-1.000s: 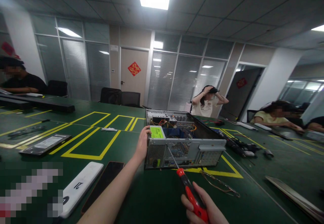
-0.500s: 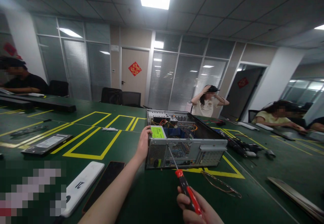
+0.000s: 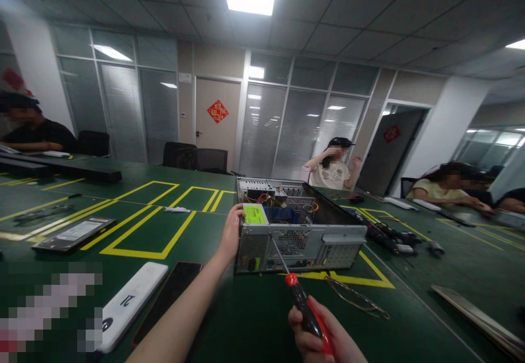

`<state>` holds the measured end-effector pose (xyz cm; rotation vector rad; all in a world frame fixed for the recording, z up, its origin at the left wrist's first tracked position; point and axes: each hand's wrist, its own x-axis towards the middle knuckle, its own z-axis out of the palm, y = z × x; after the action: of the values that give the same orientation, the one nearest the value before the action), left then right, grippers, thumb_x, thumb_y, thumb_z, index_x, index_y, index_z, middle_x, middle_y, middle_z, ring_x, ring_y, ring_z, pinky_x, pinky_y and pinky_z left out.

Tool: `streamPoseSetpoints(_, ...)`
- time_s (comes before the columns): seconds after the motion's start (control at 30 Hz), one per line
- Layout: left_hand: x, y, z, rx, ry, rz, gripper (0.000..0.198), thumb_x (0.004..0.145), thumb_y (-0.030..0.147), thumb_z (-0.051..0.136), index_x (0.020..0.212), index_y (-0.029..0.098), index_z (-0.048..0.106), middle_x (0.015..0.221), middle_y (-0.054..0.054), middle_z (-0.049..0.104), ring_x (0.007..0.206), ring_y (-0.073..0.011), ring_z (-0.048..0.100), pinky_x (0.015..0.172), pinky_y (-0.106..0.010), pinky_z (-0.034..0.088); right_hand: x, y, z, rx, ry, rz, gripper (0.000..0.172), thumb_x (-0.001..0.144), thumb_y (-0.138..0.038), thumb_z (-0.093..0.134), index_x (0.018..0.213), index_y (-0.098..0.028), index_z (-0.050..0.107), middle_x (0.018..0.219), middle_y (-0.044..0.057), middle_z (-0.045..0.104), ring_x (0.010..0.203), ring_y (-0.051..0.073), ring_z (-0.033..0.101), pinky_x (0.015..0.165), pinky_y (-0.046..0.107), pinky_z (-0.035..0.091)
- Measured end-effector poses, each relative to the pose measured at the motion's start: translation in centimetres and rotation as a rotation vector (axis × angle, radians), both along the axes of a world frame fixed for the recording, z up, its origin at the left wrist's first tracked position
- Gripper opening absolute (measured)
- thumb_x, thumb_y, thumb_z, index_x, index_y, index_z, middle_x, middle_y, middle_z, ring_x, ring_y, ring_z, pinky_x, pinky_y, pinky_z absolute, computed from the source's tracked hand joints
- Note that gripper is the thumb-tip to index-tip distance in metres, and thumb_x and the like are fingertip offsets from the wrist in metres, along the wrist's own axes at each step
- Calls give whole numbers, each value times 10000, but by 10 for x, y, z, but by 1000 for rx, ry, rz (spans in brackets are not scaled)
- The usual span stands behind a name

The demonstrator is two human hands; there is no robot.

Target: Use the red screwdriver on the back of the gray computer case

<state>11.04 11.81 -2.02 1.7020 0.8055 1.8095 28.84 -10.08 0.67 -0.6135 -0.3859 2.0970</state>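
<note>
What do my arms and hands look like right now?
Both are bare: no gloves on the left hand or the right hand. The left forearm shows no sleeve along its visible length, and no watch, band or ring is visible. On the right, only the hand shows, likewise uncovered.

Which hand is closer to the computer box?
Left. The left hand touches the computer box at its side; the right hand is farther back, gripping the screwdriver.
</note>
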Motion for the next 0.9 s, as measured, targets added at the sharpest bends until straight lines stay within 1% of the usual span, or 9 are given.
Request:
streamPoseSetpoints(0.1,0,0,0,-4,-7,-6,430,978,495,278,932,232,614,1325,-70,562,1293,-211,492,1145,-407,351,-2,4,-3,51,25,39,320,797,-399,750,788,-111,612,442,-103,427,346,-29,218,326,41,168)
streamPoseSetpoints(0.23,0,0,0,-8,-12,-7,417,981,477,279,929,234,614,1335,-66,557,1301,-211,489,1151,-409,343,-3,7,-7,5,123,-3,318,726,-302,827,823,-95,607,619,-49,581,381,-30,319,298,48,148)
streamPoseSetpoints(0.33,0,-1,1,-5,-9,-9,418,982,476,281,929,230,614,1337,-67,558,1300,-211,492,1149,-408,346,1,6,-7,-3,242,-31,282,749,-250,811,793,-98,577,623,-77,548,374,-46,320,294,44,121)
streamPoseSetpoints(0.4,-1,-1,1,-9,-5,-13,423,981,484,281,933,227,613,1340,-69,555,1304,-211,488,1149,-406,346,3,5,-7,11,271,-34,269,775,-252,789,765,-104,564,597,-91,516,366,-48,317,296,44,116)
streamPoseSetpoints(0.47,-1,-1,0,-15,-3,-14,428,981,492,279,939,224,611,1346,-72,549,1309,-212,481,1150,-406,343,2,3,-8,28,230,-48,270,771,-279,791,795,-104,586,611,-80,540,374,-44,338,304,44,124)
streamPoseSetpoints(0.57,-1,0,0,-21,-1,-11,442,981,503,273,948,219,609,1350,-78,542,1309,-214,478,1151,-410,339,-8,3,-12,82,101,-60,335,730,-361,819,865,-112,638,630,-52,603,368,-31,367,312,61,152)
streamPoseSetpoints(0.7,0,1,-1,-7,4,-14,463,977,527,269,943,213,608,1339,-84,543,1302,-217,481,1151,-415,334,-27,6,-17,158,-28,31,433,706,-468,811,902,-106,679,551,-46,595,329,-12,373,312,104,151)
streamPoseSetpoints(0.77,0,2,-1,-2,1,-15,467,976,532,269,952,210,607,1340,-85,541,1306,-217,478,1154,-415,329,-32,10,-19,176,-55,61,441,710,-491,797,892,-107,679,529,-52,576,320,-8,365,314,118,135)
streamPoseSetpoints(0.9,1,3,-2,8,-4,-11,460,978,525,273,959,213,610,1335,-82,548,1302,-213,484,1155,-413,331,-34,17,-20,140,-91,51,404,737,-494,767,898,-138,664,571,-53,589,332,-3,364,327,129,140)
